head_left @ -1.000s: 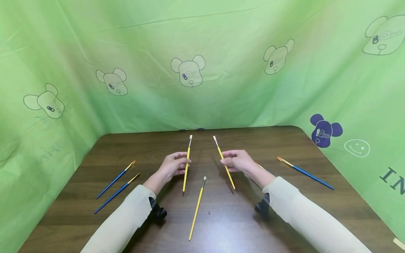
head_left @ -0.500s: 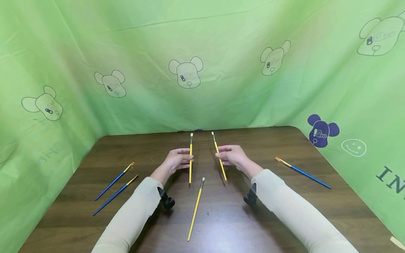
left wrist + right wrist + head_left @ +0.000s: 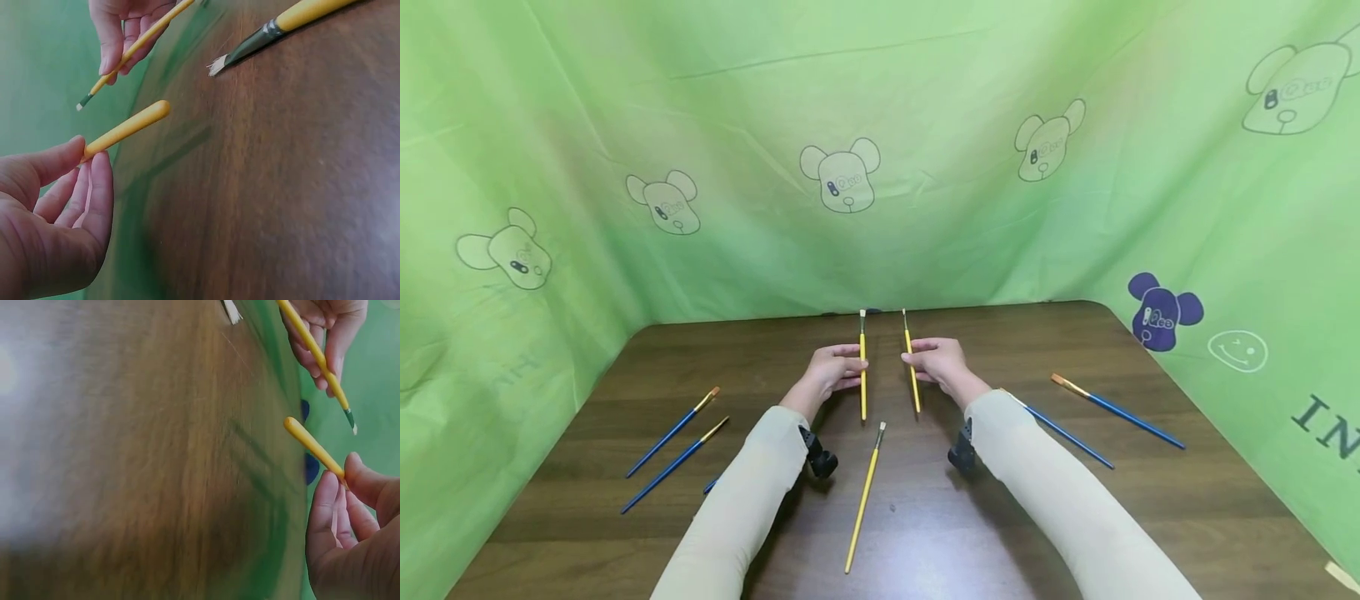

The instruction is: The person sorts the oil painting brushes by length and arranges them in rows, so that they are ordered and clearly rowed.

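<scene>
My left hand (image 3: 833,369) pinches a yellow paintbrush (image 3: 862,383) between thumb and fingertips, bristles pointing to the far side. Opposite it, my right hand (image 3: 942,364) pinches a second yellow paintbrush (image 3: 913,390) in the same way. The two brushes stand side by side, nearly parallel, with a narrow gap between them. Both wrist views show the handle end (image 3: 128,129) of the near brush free of the table, its shadow below. A third yellow paintbrush (image 3: 865,500) lies on the table, nearer the body and between the forearms.
On the brown wooden table (image 3: 970,533), blue paintbrushes (image 3: 676,463) lie to the left, one mostly hidden by the left sleeve. Two more blue brushes (image 3: 1120,410) lie right, one partly under the right sleeve. A green printed cloth (image 3: 940,225) hangs around the table's far edge and sides.
Both hands have moved away from the body and toward each other, carrying their yellow brushes. The brushes have turned closer to parallel. A blue brush beside the right sleeve has come into fuller view.
</scene>
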`<state>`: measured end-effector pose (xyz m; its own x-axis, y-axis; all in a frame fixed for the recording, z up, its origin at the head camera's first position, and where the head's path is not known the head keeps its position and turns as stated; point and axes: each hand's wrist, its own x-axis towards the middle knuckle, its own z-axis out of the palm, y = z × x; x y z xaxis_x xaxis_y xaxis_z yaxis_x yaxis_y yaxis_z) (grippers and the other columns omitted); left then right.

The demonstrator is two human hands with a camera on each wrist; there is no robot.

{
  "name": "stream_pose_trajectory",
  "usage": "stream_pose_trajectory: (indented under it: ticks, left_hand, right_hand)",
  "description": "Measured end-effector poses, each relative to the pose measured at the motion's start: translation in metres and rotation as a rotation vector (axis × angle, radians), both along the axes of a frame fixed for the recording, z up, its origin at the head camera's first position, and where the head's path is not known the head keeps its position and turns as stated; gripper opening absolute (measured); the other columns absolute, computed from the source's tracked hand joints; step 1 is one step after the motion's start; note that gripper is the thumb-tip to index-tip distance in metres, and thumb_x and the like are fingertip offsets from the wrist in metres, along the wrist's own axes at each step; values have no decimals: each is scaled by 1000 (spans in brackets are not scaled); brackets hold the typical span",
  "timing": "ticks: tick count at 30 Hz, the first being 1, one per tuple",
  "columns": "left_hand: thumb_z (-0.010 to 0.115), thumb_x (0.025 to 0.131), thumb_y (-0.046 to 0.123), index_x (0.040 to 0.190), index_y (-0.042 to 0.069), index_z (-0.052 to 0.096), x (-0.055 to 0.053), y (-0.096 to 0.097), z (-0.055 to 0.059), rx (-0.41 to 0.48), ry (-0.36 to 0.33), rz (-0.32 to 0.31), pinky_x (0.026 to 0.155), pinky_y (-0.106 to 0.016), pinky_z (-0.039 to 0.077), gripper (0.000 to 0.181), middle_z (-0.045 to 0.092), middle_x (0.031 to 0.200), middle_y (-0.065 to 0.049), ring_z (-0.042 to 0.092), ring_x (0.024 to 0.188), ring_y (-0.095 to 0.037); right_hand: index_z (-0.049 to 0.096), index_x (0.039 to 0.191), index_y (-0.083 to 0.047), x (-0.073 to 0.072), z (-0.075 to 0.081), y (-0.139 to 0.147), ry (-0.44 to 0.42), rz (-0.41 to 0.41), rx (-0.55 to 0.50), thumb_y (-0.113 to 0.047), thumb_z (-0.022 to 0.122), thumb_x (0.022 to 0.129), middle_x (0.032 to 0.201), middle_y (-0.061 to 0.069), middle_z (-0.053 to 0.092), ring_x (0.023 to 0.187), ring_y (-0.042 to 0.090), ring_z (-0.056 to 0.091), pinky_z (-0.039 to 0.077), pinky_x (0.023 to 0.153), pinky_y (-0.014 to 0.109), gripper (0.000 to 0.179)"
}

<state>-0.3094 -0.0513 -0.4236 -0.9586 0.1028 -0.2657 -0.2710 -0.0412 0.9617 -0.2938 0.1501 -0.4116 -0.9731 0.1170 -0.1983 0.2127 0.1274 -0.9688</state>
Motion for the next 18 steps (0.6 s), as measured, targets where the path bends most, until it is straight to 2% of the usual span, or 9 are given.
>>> stream_pose_trajectory:
  ticks: [6, 11, 18]
  left_hand:
    - [70, 84, -7, 125, 0, 63, -6, 6, -6, -17, 14, 35, 68, -28, 58, 41, 69, 90, -9, 65, 73, -15]
    - [70, 84, -6, 123, -1, 64, -9, 9, -9, -39, 37, 52, 68, -28, 58, 39, 70, 93, -11, 64, 74, -14]
    - [70, 84, -8, 122, -4, 63, -15, 13, -12, -36, 69, 72, 62, -24, 57, 39, 69, 88, -10, 63, 69, -11]
  right_hand:
    - [63, 122, 3, -9, -5, -5, 5, -44, 12, -2, 75, 84, 115, 23, 65, 87, 19, 65, 57, 68, 26, 40]
    - [65, 119, 3, -15, -6, -10, 18, -66, 23, -2, 76, 83, 112, 21, 66, 79, 14, 63, 57, 65, 24, 38]
    - [67, 116, 4, -23, -7, -14, 37, -84, 73, -3, 78, 82, 111, 21, 66, 66, 9, 60, 56, 61, 22, 37]
